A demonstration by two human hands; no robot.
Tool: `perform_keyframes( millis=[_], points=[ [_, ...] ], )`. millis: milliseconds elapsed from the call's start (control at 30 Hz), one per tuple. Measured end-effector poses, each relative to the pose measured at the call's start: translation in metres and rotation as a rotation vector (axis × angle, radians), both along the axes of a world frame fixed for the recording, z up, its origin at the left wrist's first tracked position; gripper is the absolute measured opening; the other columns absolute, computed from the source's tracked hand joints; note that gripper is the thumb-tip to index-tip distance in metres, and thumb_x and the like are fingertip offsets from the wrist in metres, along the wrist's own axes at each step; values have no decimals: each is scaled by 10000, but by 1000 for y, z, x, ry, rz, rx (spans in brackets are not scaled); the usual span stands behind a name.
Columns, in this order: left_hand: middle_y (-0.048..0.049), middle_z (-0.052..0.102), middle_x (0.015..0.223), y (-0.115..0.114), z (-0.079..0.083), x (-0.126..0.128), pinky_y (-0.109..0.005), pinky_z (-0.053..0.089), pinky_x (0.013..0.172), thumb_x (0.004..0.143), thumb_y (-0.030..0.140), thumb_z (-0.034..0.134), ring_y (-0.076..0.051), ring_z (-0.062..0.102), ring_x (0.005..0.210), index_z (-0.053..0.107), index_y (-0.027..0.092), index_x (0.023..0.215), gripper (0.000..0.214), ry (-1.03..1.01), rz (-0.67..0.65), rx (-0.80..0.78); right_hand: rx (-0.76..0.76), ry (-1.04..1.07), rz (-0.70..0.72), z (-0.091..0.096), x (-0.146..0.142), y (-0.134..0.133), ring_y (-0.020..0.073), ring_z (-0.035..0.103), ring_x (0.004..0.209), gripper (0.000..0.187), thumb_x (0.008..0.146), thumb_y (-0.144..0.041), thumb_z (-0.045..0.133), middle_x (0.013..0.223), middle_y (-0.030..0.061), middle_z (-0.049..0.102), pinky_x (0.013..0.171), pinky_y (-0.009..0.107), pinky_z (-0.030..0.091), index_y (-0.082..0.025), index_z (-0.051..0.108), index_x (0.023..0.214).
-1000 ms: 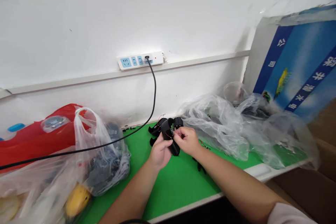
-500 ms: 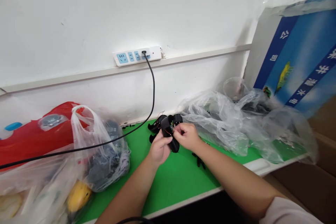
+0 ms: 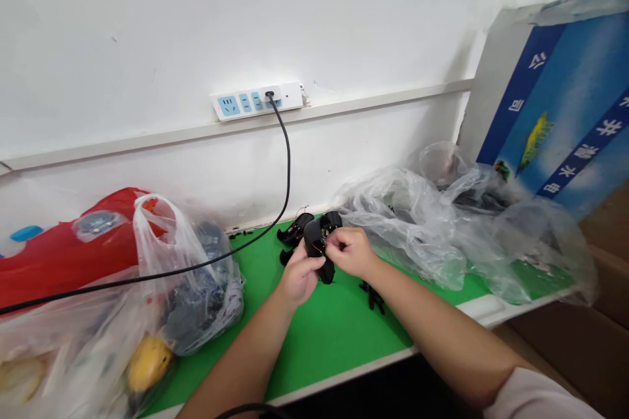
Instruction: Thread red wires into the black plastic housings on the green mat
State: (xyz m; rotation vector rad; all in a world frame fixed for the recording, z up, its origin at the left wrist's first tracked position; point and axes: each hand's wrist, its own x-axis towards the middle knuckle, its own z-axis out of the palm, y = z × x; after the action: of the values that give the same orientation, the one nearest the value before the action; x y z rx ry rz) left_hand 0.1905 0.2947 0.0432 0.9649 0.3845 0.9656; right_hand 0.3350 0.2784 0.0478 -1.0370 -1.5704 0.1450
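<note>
My left hand (image 3: 301, 276) is wrapped round a curved black plastic housing (image 3: 313, 236), holding it tilted above the green tabletop. A thin red wire shows inside the housing's open side. My right hand (image 3: 352, 253) is closed in a pinch at that open side; what lies between its fingertips is too small to make out. Just behind the hands, similar black plastic parts (image 3: 296, 228) with thin wires lie on the table. Small black pieces (image 3: 373, 298) rest below my right wrist.
To the left stand a plastic bag of dark items (image 3: 196, 301) and a red bag (image 3: 73, 258). Clear plastic bags (image 3: 407, 229) spread over the right side, before a blue box (image 3: 570, 98). A black cable (image 3: 287, 170) runs from the wall power strip (image 3: 258, 101) across the left.
The housing has turned slightly in my left hand, and less of its inside shows. My right hand's pinch stays at its open side. The camera view has shifted a little.
</note>
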Motion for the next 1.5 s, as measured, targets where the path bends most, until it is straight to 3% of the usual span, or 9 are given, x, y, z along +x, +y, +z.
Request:
perform_keyframes(
  millis=[433,833,1200,1333,1500],
  points=[
    [-55,608,1242,-2,5,1,-435,276,1105,662,100,645,-281,453,1265,595,222,1213,566,-3,7,1,-133,-25,49,4,1,-1,99,498,522,172,728,-66,524,569,-13,570,521,217,374,-171,576,603],
    [-51,648,1127,-1,8,0,-428,277,1101,602,66,598,-262,495,1209,628,196,1123,538,-51,39,-97,-83,-127,165,2,1,-5,129,545,631,191,845,-131,493,699,26,597,598,255,431,-189,673,815],
    [-53,670,1037,0,7,-1,-433,376,1000,533,60,525,-278,548,1121,643,174,1033,526,-17,12,-134,-31,-192,153,-8,2,-4,149,570,687,212,846,-127,474,760,49,619,642,273,458,-187,672,893],
    [-54,682,970,0,10,0,-433,407,968,517,75,542,-284,569,1084,652,163,976,480,-41,33,-204,-66,-149,157,-5,0,-4,147,576,690,200,849,-132,482,758,44,621,651,273,458,-186,667,901],
    [-51,684,866,1,9,1,-429,435,936,524,87,537,-283,594,1038,647,155,854,355,-53,90,-238,-161,-26,39,-9,-6,-3,123,529,565,191,815,-166,552,657,-4,581,539,245,422,-174,622,992]
  ],
)
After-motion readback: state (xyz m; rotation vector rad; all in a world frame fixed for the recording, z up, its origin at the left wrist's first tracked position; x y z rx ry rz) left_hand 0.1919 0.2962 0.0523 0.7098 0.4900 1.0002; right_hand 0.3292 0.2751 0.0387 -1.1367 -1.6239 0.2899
